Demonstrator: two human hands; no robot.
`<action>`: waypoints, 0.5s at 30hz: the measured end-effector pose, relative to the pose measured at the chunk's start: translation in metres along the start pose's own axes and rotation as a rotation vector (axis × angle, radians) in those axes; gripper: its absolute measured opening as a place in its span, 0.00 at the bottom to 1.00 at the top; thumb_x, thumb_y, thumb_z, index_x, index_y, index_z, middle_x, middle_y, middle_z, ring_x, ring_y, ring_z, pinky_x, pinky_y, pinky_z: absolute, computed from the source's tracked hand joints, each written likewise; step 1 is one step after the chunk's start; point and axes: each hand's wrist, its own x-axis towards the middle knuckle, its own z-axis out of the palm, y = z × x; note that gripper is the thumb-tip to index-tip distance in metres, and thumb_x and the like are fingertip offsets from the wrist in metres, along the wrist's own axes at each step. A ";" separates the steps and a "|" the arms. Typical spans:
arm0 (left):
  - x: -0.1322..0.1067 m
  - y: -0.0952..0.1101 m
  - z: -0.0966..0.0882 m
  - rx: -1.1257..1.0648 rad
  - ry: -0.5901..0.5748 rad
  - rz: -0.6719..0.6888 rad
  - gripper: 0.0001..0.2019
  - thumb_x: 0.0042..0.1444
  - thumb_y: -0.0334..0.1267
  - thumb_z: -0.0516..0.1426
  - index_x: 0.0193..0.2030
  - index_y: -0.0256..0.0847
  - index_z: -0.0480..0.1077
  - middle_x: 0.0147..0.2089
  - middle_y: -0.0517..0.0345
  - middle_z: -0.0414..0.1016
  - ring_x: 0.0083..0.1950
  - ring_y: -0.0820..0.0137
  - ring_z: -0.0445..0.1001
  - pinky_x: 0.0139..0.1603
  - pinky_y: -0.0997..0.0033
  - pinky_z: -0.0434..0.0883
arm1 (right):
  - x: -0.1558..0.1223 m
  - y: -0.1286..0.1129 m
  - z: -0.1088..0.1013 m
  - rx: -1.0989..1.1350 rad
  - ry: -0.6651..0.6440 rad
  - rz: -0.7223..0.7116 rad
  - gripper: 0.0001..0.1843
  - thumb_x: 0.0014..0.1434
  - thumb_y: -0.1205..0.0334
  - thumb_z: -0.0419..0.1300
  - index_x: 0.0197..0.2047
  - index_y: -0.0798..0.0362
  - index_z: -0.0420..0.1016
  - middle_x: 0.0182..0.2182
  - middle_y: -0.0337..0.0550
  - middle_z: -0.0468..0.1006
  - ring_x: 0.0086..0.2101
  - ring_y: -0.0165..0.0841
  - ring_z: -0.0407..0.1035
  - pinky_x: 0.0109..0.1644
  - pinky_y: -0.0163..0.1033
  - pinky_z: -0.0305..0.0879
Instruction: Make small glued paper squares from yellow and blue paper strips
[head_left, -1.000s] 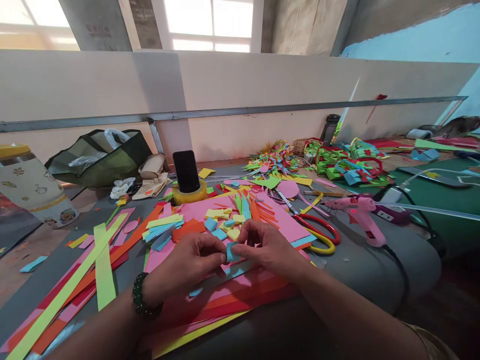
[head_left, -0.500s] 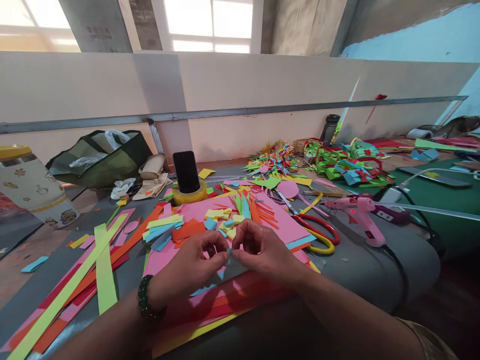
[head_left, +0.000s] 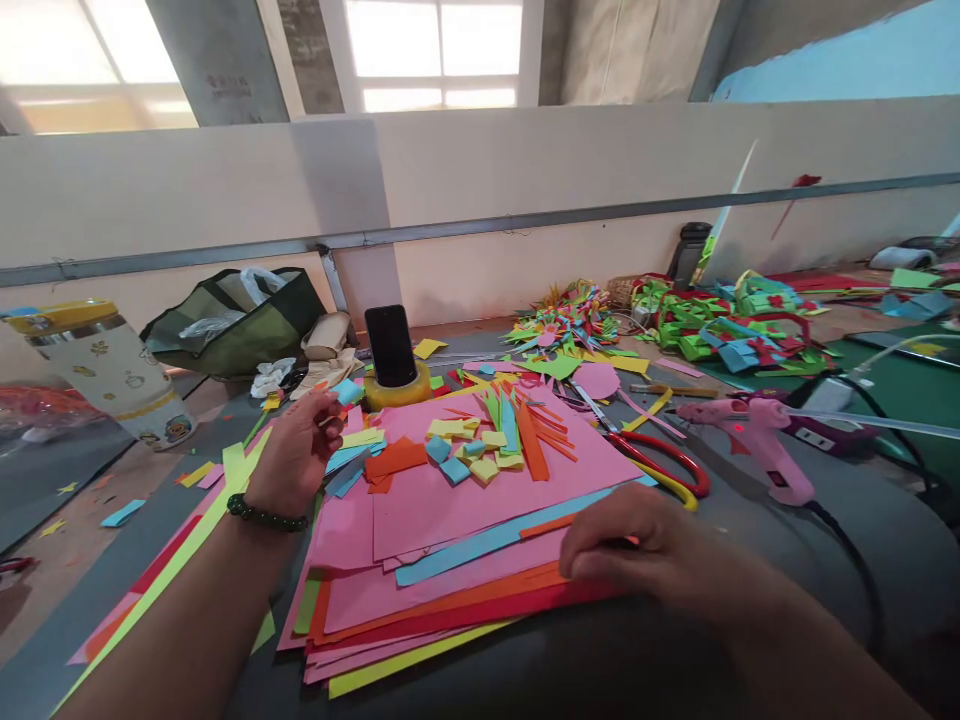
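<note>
Raised at the left of the paper stack, my left hand [head_left: 292,445] pinches a small piece of blue paper [head_left: 347,391] at its fingertips, beside the yellow tape roll. Low at the right, my right hand [head_left: 637,540] is over the stack's front edge, fingers curled in; whatever they hold, if anything, is hidden. Between the hands lies the stack of coloured sheets, topped by pink paper [head_left: 450,520]. Small yellow and blue folded pieces [head_left: 472,450], orange pieces [head_left: 395,459] and thin strips [head_left: 533,440] rest on it. A long blue strip [head_left: 480,545] crosses its front.
A phone [head_left: 391,345] leans upright in the tape roll [head_left: 401,388]. Red-and-yellow-handled scissors [head_left: 664,455] and a pink glue gun [head_left: 765,440] lie at the right. A patterned tumbler [head_left: 112,370] and green bag [head_left: 232,325] stand left. Finished paper shapes [head_left: 562,320] are heaped behind.
My hands have parted from a shared pinch on a small blue piece. The left has gone up and left with blue paper; the right has moved right and down.
</note>
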 end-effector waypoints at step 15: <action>0.006 0.007 -0.011 0.931 -0.272 0.333 0.16 0.47 0.50 0.58 0.25 0.37 0.74 0.21 0.61 0.68 0.23 0.74 0.62 0.24 0.75 0.55 | -0.037 0.024 -0.016 -0.292 0.434 0.285 0.18 0.54 0.40 0.56 0.36 0.41 0.80 0.32 0.43 0.81 0.30 0.34 0.74 0.30 0.33 0.68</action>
